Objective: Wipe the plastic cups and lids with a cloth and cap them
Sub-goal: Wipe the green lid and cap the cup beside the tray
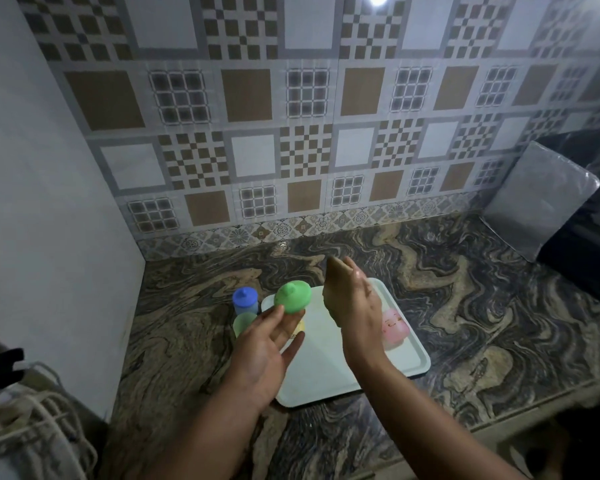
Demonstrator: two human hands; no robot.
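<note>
Counter (482,306) of swirled dark stone runs back to a patterned tile wall (291,133) and a plain wall at its left edge, with bare room to the right of the white tray (329,372), which sits near the front edge. Left hand (260,355) pinches a green lid (293,299) at its fingertips above the tray's back-left corner, knob tilted up and leftward; the right hand (352,303), raised beside it, grips a brownish cloth (333,289). Blue-capped cup (245,301) and green cup (244,323) stand just left of the tray; a pink cup (395,329) lies inside by its right rim.
</note>
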